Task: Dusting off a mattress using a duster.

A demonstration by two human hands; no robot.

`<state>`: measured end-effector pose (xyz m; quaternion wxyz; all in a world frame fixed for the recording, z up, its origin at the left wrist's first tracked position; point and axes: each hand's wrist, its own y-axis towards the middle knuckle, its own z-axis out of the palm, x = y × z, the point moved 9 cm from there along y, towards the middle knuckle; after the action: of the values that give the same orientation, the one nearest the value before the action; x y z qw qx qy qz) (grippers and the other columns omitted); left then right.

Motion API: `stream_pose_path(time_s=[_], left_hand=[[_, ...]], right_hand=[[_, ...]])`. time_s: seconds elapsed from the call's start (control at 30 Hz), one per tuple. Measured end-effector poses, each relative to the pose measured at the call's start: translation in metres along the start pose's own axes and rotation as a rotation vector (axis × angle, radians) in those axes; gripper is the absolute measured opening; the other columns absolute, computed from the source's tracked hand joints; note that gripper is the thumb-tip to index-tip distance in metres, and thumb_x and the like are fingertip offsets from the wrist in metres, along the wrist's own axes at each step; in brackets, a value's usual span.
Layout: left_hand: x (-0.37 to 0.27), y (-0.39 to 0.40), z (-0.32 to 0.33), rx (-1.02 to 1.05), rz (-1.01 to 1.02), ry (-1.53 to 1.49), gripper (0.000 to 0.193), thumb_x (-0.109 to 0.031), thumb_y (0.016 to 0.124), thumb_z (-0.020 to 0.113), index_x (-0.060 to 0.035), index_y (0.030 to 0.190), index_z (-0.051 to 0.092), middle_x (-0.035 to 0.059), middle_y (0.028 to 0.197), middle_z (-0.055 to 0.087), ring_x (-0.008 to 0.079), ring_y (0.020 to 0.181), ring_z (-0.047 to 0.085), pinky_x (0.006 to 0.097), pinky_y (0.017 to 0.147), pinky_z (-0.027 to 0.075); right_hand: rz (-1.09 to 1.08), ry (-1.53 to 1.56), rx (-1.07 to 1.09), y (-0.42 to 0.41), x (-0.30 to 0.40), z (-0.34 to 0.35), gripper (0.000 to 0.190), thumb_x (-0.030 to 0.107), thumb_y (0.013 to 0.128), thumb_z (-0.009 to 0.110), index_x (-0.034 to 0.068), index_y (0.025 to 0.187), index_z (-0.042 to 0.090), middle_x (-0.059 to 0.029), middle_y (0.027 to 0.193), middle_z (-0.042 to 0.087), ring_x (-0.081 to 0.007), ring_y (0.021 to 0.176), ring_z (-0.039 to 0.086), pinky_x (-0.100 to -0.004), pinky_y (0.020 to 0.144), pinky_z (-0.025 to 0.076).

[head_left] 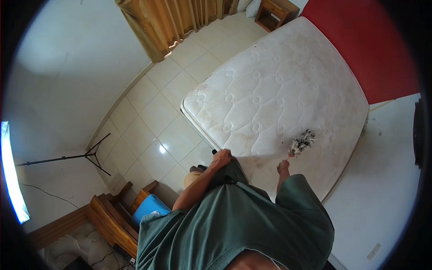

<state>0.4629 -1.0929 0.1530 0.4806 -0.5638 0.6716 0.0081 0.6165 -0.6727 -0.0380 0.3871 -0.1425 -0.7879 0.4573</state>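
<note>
My right hand [283,166] grips the handle of a feather duster [302,143]. Its black-and-white feathers are over the near part of a bare, quilted white mattress [266,98] with brownish stains; whether they touch it is unclear. My left hand [222,159] is at the dark shorts [236,170] over my leg, close to the mattress's near corner. Its fingers are bent, and I cannot make out whether they hold anything. A small black object [214,152] shows just beside that hand.
A red headboard panel [357,50] borders the mattress's far end. Beyond are a wooden nightstand [275,15] and gold curtains [175,23]. A black tripod stand [91,155] stands on the tiled floor [145,118] at left. Wooden furniture [111,219] with a blue item [151,208] is close behind my left side.
</note>
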Motion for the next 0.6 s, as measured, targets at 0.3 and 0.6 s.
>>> stream_pose_path(time_s=[0.3, 0.6], left_hand=[[0.192, -0.061, -0.047, -0.055, -0.316, -0.852, 0.035, -0.034, 0.084, 0.051, -0.0068, 0.106, 0.046, 0.0087, 0.077, 0.059, 0.0172, 0.058, 0.057, 0.0265, 0.047, 0.044], [0.440, -0.228, -0.017, -0.299, -0.981, -1.071, 0.036, -0.033, 0.084, 0.049, -0.0043, 0.105, 0.046, 0.0102, 0.084, 0.059, 0.0187, 0.063, 0.059, 0.0296, 0.049, 0.044]], right_hand=[[-0.642, -0.815, 0.530, -0.130, -0.075, 0.421, 0.021, 0.017, 0.079, 0.042, 0.003, 0.090, 0.053, -0.0165, 0.066, 0.056, -0.0283, 0.052, 0.055, -0.0422, 0.045, 0.044], [-1.335, -1.123, 0.772, -0.325, -0.034, 0.458, 0.016, 0.010, 0.076, 0.042, 0.001, 0.079, 0.054, -0.0167, 0.077, 0.054, -0.0342, 0.074, 0.056, -0.0429, 0.066, 0.045]])
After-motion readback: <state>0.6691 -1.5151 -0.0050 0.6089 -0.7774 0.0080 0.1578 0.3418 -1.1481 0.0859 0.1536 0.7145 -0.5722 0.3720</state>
